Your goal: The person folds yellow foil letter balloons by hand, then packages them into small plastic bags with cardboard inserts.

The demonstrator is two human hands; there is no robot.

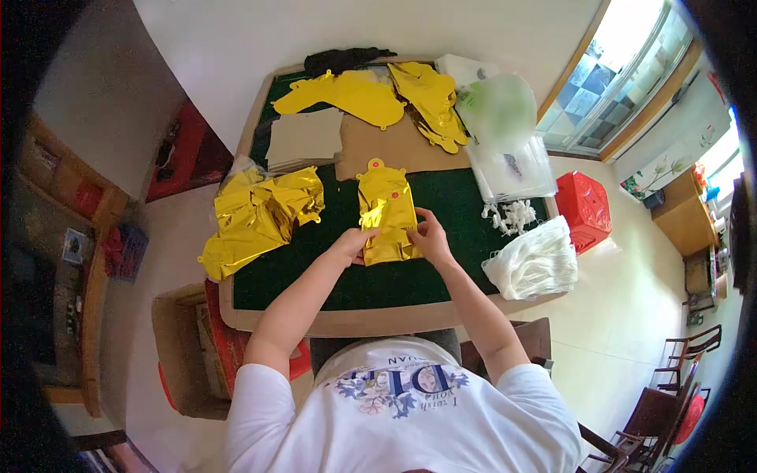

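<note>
A gold foil balloon (388, 206), folded into a long flat shape with small tabs at its top, lies on the dark green table surface in front of me. My left hand (354, 244) grips its lower left edge, with the thumb on top. On the opposite edge, my right hand (430, 238) pinches the foil between thumb and fingers. Left of my hands lies a crumpled pile of gold foil balloons (264, 217). Flat gold foil balloons (355, 96) are spread at the back, and another bunch of gold foil (432, 106) lies beside them.
A stack of grey cards (305, 138) and a brown cardboard sheet (377, 147) lie behind the balloon. To the right are clear plastic bags (512, 169), small white pieces (514, 215) and a white string bundle (533, 262). A red stool (583, 211) and a cardboard box (183, 347) flank the table.
</note>
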